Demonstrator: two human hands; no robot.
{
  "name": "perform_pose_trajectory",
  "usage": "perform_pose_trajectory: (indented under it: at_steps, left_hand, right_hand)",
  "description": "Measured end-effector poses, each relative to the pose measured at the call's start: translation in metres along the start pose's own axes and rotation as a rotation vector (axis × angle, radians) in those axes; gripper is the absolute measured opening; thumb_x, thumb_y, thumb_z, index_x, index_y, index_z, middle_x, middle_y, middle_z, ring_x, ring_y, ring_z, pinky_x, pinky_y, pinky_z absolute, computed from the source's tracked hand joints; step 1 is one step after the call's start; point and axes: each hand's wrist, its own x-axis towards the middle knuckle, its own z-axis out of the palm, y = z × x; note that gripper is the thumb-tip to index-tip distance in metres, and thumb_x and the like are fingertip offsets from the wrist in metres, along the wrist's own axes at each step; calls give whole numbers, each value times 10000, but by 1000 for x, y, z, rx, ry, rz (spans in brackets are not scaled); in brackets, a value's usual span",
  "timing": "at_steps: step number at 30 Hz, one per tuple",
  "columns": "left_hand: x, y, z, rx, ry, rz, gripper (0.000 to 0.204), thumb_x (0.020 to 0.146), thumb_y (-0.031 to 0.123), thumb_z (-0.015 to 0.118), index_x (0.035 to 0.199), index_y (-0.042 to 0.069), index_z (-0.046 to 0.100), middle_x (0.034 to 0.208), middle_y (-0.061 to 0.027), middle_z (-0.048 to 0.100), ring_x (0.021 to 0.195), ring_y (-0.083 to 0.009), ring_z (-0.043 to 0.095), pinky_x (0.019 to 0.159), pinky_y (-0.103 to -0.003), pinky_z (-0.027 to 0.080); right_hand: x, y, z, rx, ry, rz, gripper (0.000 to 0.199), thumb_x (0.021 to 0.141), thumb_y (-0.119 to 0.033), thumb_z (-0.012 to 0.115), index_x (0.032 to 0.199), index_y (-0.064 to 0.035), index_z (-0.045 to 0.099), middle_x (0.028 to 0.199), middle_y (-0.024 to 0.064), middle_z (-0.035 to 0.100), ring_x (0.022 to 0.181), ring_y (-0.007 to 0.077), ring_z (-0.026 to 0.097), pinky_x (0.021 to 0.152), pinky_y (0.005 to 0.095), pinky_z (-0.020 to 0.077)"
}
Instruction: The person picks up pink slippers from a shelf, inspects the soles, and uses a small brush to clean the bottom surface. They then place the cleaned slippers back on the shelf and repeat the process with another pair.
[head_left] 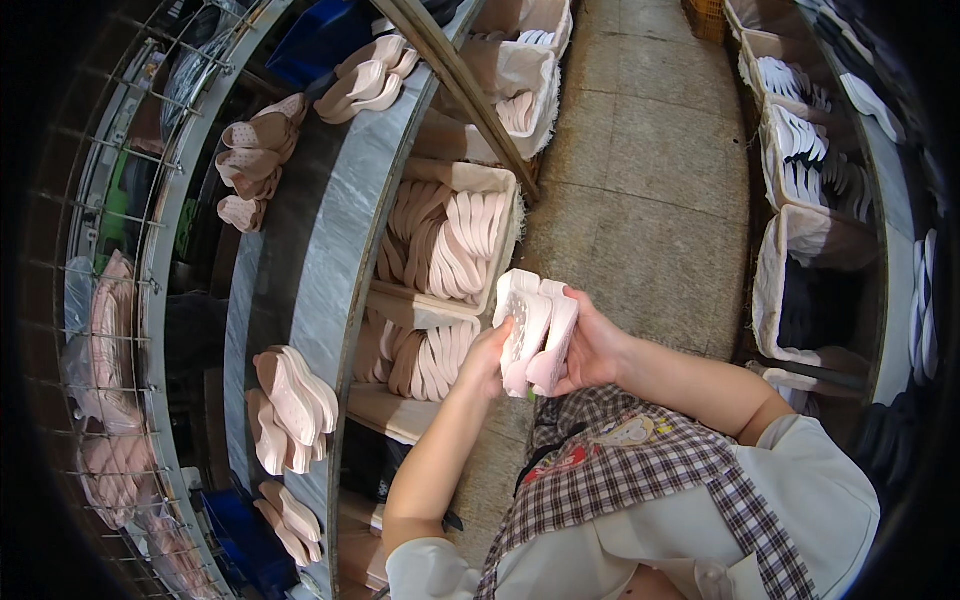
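Note:
Both my hands hold a small stack of pale pink shoe soles (530,325) in front of my apron. The soles stand roughly upright, with a dotted face on the left one. My left hand (486,362) grips their left side, its thumb on the dotted face. On the other side my right hand (597,345) is wrapped round the stack, its fingers partly hidden behind. Left of my hands, a cloth-lined basket (505,245) is filled with rows of similar soles (455,245). A second basket below it holds more soles (430,360).
A grey shelf (345,215) on the left carries piles of pink soles (295,400). A wire mesh (155,240) stands beyond it. Lined baskets (775,270) with white and dark soles line the right. A concrete aisle (650,150) runs between, and a post (470,90) slants at the upper left.

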Motion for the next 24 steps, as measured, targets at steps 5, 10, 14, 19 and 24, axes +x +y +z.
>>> perform_pose_trajectory:
  at_steps: [5,10,14,19,24]
  left_hand:
    - [7,-7,-10,-22,-53,-35,389,994,268,411,1215,-36,512,1119,-162,621,976,-245,637,825,-375,531]
    - [7,-8,-8,-40,-30,-29,382,992,262,412,1216,-29,517,1126,-159,620,986,-249,633,842,-381,523]
    - [-2,-2,1,-33,38,-53,388,992,266,410,1228,-26,510,1134,-159,618,995,-247,628,853,-382,515]
    - [-12,5,10,12,100,-57,394,998,266,394,1250,-21,492,1151,-152,613,1016,-240,617,872,-379,504]
    - [-10,7,13,8,86,-72,388,999,259,393,1259,-14,486,1171,-147,604,1041,-237,603,887,-375,494]
  right_hand:
    - [3,3,0,-45,130,0,842,830,-776,182,1316,-154,474,1261,140,527,1072,351,545,876,563,428]
    - [4,3,0,-45,115,10,835,832,-774,172,1299,-159,488,1247,134,537,1053,348,554,865,553,438]
    - [6,3,2,-46,126,18,840,825,-781,174,1285,-158,498,1226,138,550,1009,351,572,829,545,458]
    - [5,1,5,-27,110,22,841,820,-784,184,1278,-155,503,1200,153,560,962,357,586,782,535,479]
    - [0,-1,3,-1,5,31,812,857,-726,232,1403,-136,343,1393,155,359,1259,338,390,963,601,348]
